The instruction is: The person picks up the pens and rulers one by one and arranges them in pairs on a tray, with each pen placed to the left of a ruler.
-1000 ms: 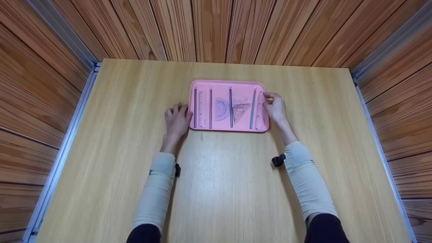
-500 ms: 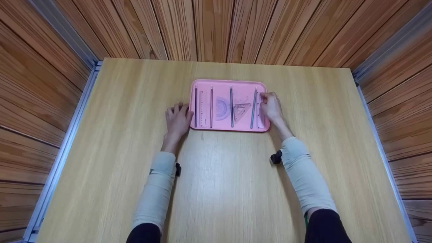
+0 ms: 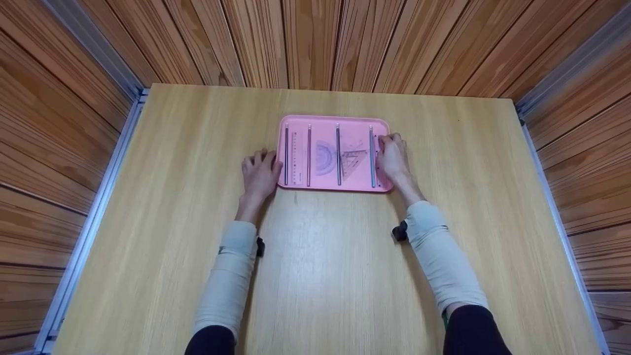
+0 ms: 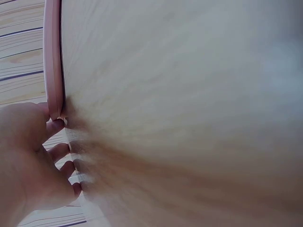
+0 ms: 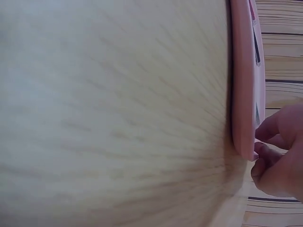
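A pink tray (image 3: 360, 120) lies on the table, with several pencils, a clear ruler (image 3: 297, 162), a protractor (image 3: 324, 158) and a clear set square (image 3: 352, 160) in it. My left hand (image 3: 259, 173) rests at the tray's left side, thumb against the rim and fingers spread on the table. My right hand (image 3: 393, 157) reaches over the right rim, its curled fingertips pinching a clear plastic strip with dark dots (image 3: 378, 180). Just left of those fingertips stands the rightmost pencil (image 3: 372, 158), nearly parallel to the others. Part of the strip is hidden by the hand.
Around the tray spreads a light wooden table (image 3: 315, 256). Wood-plank walls (image 3: 315, 44) rise behind it and at both sides, with metal rails (image 3: 93, 212) along the edges.
My right hand has shifted left from the rim further over the tray. The rightmost pencil, slanted before, now stands almost straight, its lower end moved right. My left hand stays at the rim.
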